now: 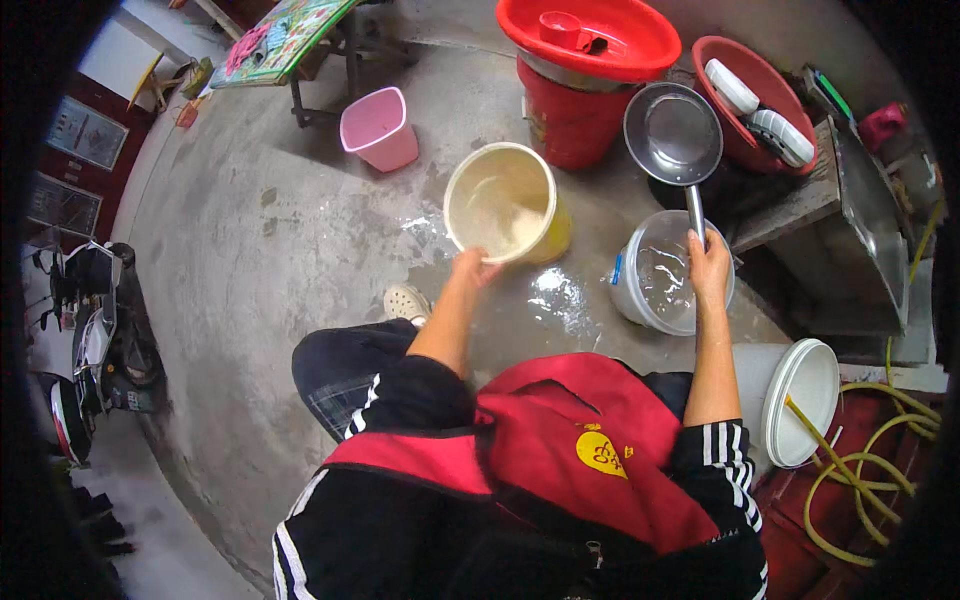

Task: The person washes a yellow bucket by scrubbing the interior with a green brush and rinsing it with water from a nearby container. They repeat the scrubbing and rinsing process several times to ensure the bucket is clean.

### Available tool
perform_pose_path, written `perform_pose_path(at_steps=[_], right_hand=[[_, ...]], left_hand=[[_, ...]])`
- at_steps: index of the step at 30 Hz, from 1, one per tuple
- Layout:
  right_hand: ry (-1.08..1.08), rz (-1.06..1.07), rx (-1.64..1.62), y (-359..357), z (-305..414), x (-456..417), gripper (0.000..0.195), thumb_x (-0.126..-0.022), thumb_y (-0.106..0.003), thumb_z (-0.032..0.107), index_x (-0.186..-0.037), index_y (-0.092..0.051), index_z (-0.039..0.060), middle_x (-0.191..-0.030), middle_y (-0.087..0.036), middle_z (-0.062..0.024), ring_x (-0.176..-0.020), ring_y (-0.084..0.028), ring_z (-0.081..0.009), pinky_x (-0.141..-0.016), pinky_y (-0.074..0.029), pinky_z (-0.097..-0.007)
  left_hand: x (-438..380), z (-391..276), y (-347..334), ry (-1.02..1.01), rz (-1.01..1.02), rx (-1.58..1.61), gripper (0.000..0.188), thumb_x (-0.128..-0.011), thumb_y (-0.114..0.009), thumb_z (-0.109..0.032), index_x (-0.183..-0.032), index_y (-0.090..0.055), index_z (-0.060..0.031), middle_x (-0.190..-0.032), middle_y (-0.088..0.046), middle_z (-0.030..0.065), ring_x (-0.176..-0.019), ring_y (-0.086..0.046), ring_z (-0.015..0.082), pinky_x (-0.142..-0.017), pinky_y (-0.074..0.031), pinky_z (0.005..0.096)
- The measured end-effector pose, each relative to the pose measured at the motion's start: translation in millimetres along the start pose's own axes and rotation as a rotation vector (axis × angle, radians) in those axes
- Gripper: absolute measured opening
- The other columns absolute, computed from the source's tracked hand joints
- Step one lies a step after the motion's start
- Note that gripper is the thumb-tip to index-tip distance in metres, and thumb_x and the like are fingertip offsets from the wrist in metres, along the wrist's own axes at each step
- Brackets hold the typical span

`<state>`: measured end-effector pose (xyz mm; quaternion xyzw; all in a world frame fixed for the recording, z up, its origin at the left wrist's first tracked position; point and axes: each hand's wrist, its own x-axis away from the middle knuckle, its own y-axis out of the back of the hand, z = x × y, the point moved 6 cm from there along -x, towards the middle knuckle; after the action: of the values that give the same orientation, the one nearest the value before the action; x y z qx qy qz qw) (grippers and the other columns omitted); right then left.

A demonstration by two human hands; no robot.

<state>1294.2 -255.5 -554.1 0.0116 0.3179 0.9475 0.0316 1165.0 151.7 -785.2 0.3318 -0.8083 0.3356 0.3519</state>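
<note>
My left hand (474, 268) grips the near rim of a yellow bucket (559, 229). The bucket tips towards me on the wet floor, its pale inside facing up with a blurred whitish patch at the bottom. In my right hand (709, 266) is the handle of a metal water ladle (673, 133), held up with its bowl pointing away from me. Below that hand stands a translucent white bucket (634, 300) holding clear water, partly covered by my hand and forearm.
Beyond are a red basin (510, 34) on a red bucket (566, 124), a reddish basin (709, 60) holding shoes (780, 136), and a pink bin (381, 154). At right are a concrete ledge (791, 191), a tipped white bucket (757, 390) and a yellow hose (862, 487). A motorbike (94, 337) stands left.
</note>
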Motion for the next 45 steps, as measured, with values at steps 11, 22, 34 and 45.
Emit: perform_pose_path(at_steps=[11, 22, 34, 45], right_hand=[[0.014, -0.067, -0.128, 9, 0, -2, 0.027, -0.083, -0.058, 0.026, -0.092, -0.057, -0.0001, -0.060, -0.052, -0.0027, -0.045, -0.046, -0.0090, -0.041, -0.036, -0.0261], [0.006, -0.020, -0.085, 9, -7, -8, 0.027, -0.083, -0.058, 0.025, -0.091, -0.058, -0.0006, -0.059, -0.052, -0.0035, -0.046, -0.047, -0.0099, -0.042, -0.037, -0.0269], [-0.028, 0.023, -0.082, 4, -11, -8, 0.022, -0.084, -0.056, 0.024, -0.083, -0.055, 0.0019, -0.057, -0.048, -0.0001, -0.043, -0.044, -0.0066, -0.039, -0.035, -0.0224], [-0.047, 0.084, -0.015, -6, -14, -5, 0.025, -0.084, -0.057, 0.024, -0.091, -0.055, 0.0000, -0.060, -0.052, -0.0023, -0.044, -0.046, -0.0077, -0.039, -0.037, -0.0237]], left_hand=[[-8, 45, -4, 0.236, 0.120, 0.012, 0.041, -0.076, -0.044, 0.000, -0.116, -0.041, 0.0041, -0.103, -0.055, 0.0222, -0.087, -0.059, 0.0323, -0.069, -0.055, 0.0419], [50, -15, -41, 0.012, 0.075, -0.291, 0.039, -0.072, -0.045, 0.002, -0.110, -0.041, 0.0110, -0.098, -0.055, 0.0234, -0.072, -0.063, 0.0304, -0.049, -0.058, 0.0329], [206, -110, -78, -0.305, 0.393, -0.295, 0.043, -0.073, -0.048, 0.000, -0.114, -0.041, 0.0098, -0.100, -0.056, 0.0192, -0.075, -0.063, 0.0255, -0.048, -0.056, 0.0274], [263, -132, -93, -0.389, 0.464, -0.145, 0.036, -0.074, -0.052, -0.003, -0.106, -0.046, 0.0116, -0.088, -0.059, 0.0172, -0.063, -0.063, 0.0213, -0.046, -0.055, 0.0258]])
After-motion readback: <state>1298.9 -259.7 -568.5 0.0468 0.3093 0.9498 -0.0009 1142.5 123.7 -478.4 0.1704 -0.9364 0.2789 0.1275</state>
